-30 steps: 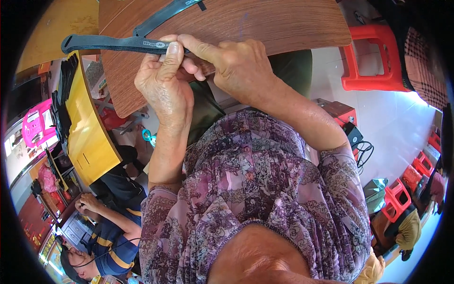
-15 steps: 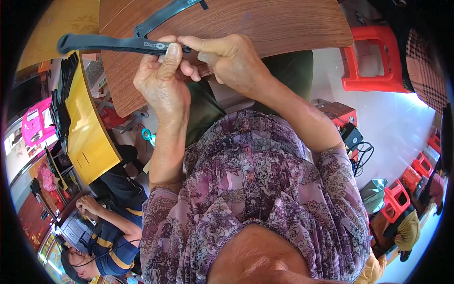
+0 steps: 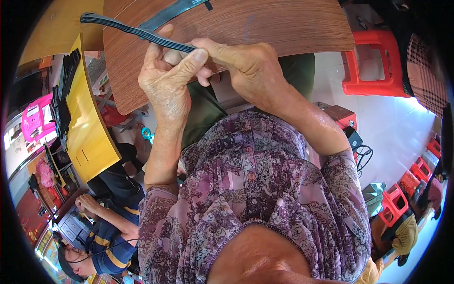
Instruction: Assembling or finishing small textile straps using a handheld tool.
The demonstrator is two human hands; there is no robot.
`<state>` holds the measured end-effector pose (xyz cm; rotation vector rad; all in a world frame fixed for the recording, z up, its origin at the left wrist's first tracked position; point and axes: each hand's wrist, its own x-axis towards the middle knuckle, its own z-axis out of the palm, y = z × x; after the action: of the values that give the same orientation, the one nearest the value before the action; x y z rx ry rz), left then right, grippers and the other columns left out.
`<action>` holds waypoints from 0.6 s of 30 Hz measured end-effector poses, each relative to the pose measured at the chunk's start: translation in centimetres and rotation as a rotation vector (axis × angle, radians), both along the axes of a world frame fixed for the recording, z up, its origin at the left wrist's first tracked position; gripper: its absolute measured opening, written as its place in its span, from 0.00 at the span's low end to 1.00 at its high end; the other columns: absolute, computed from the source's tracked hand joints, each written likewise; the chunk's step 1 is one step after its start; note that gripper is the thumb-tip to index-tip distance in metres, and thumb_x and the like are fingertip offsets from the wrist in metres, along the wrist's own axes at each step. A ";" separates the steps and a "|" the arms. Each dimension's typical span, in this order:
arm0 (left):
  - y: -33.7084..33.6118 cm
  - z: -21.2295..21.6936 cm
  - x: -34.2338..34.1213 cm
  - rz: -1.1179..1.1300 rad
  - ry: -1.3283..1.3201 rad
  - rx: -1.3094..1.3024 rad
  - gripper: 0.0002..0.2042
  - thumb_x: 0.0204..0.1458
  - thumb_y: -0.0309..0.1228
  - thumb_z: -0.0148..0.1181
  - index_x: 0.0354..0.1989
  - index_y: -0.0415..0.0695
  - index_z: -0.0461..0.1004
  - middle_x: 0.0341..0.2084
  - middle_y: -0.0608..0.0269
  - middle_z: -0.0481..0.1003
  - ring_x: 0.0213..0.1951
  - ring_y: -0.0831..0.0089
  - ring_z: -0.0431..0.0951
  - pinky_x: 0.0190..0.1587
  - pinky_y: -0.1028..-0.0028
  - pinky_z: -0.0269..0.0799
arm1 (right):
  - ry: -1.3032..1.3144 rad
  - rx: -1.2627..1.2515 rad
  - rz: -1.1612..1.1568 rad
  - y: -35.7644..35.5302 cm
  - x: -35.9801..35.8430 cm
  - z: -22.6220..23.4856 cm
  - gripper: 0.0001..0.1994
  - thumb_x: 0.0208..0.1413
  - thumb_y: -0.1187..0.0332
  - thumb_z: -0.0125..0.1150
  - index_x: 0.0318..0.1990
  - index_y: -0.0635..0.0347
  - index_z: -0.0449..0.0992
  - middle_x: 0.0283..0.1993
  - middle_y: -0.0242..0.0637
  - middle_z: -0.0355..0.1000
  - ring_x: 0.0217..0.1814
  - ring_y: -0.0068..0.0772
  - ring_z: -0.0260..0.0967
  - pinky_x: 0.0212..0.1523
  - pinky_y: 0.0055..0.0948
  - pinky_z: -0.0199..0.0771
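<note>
Both my hands meet above the near edge of a brown wooden table. My left hand and my right hand pinch a long thin black strip between thumbs and fingers. The strip runs out to the upper left, its free end over the table's left edge. A second dark strip lies flat on the table just beyond it. My patterned purple blouse fills the lower middle of the view.
A yellow table with a stack of black strips stands at the left. A person in a striped shirt sits lower left. Red plastic stools stand at the right, more at the far right.
The strip's free end has tilted up and swung toward the upper left. My hands stay clasped on it and have shifted slightly.
</note>
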<state>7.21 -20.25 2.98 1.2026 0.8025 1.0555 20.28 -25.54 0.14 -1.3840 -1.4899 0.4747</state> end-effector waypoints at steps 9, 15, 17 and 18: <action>-0.5 -0.3 -0.1 -0.082 0.015 0.030 0.22 0.47 0.14 0.53 0.52 0.29 0.57 0.22 0.52 0.74 0.17 0.69 0.75 0.17 0.77 0.71 | 0.076 -0.060 0.069 -0.5 0.3 0.9 0.13 0.45 0.71 0.53 0.39 0.43 0.75 0.19 0.37 0.71 0.22 0.43 0.71 0.21 0.40 0.68; -0.5 -0.1 -0.3 -0.116 -0.052 -0.061 0.14 0.45 0.12 0.50 0.43 0.28 0.63 0.21 0.52 0.73 0.16 0.65 0.75 0.15 0.74 0.72 | 0.080 -0.063 0.050 -1.0 0.0 0.7 0.09 0.48 0.71 0.53 0.37 0.46 0.75 0.18 0.39 0.69 0.22 0.43 0.71 0.21 0.38 0.67; -0.4 -0.1 -0.5 -0.138 -0.092 -0.089 0.13 0.45 0.12 0.50 0.42 0.28 0.64 0.21 0.52 0.72 0.16 0.64 0.76 0.14 0.73 0.72 | 0.274 -0.047 0.083 -1.1 -0.2 0.8 0.09 0.49 0.71 0.52 0.38 0.48 0.75 0.18 0.38 0.69 0.22 0.41 0.71 0.21 0.35 0.66; -0.4 0.0 -0.5 -0.138 -0.142 -0.133 0.12 0.45 0.13 0.50 0.40 0.28 0.64 0.21 0.51 0.72 0.16 0.63 0.75 0.13 0.72 0.73 | 0.276 -0.048 0.084 -1.1 -0.2 0.8 0.09 0.49 0.71 0.52 0.38 0.48 0.75 0.18 0.38 0.69 0.22 0.41 0.71 0.21 0.35 0.66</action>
<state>6.73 -20.69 2.94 1.0432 0.6596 0.9480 20.04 -26.61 0.90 -1.2403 -1.3204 0.7282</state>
